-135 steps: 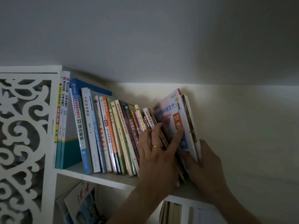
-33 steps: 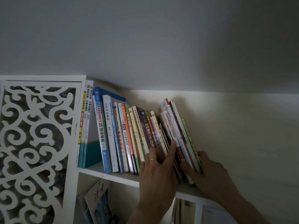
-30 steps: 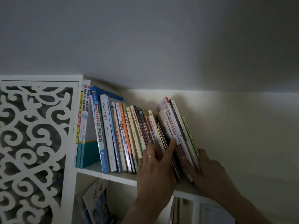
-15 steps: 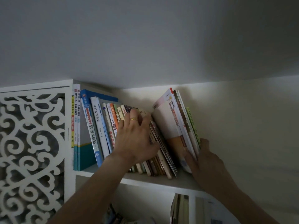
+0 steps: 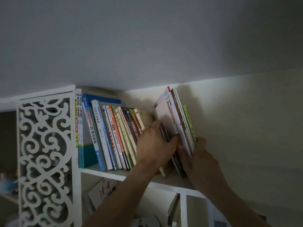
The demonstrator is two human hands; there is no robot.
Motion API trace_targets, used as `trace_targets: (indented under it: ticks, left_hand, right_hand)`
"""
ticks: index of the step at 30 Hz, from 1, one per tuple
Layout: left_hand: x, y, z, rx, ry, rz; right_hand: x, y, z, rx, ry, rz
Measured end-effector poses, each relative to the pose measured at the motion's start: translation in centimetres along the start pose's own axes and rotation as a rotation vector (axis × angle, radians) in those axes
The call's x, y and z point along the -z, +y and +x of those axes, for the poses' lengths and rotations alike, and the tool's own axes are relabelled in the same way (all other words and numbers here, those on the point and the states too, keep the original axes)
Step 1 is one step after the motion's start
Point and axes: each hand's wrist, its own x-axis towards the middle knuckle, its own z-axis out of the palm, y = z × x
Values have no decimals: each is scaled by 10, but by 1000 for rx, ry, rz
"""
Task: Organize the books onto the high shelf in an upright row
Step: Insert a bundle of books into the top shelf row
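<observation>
Dim white wall (image 5: 246,128) backs the shelf (image 5: 114,175) I'm reaching to. My left hand (image 5: 155,145) presses the books (image 5: 114,136), thumb hooked round thin spines. My right hand (image 5: 201,159), just beside it, pinches the tall books (image 5: 172,115) leaning at the row's end. Left of my grip the row stands nearly upright, ending at a carved panel (image 5: 45,161).
</observation>
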Motion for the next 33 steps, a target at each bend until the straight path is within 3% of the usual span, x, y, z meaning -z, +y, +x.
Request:
trace_targets:
  ticks: [7, 13, 17, 20, 22, 23, 24, 26, 28, 30, 33]
  left_hand:
    - [-35, 15, -18, 240, 89, 67]
    - [51, 7, -79, 43, 247, -115]
    - [107, -6, -97, 43, 400, -324]
    - [114, -6, -86, 18, 353, -403]
    - [111, -2, -78, 13, 304, -488]
    - [108, 2, -74, 12, 280, -549]
    - [104, 8, -70, 17, 235, -637]
    - [91, 22, -58, 25, 100, -804]
    - [70, 36, -45, 3, -51, -885]
    - [38, 50, -33, -44, -222, -913]
    - [-18, 75, -26, -13, -335, -984]
  right_hand:
    - [2, -7, -2, -28, -7, 7]
    - [-2, -4, 0, -6, -8, -42]
    - [-29, -28, -4, 112, -65, -344]
    - [-26, -39, 1, 119, -241, -294]
    - [-7, -19, 8, 158, -429, -149]
    - [6, -10, 10, 108, -467, 43]
    - [24, -4, 9, -29, -460, 314]
    - [61, 11, 5, -328, -267, 856]
    - [103, 23, 3, -418, -114, 1101]
    - [143, 27, -1, -329, -89, 1035]
    - [174, 38, -5, -258, -16, 660]
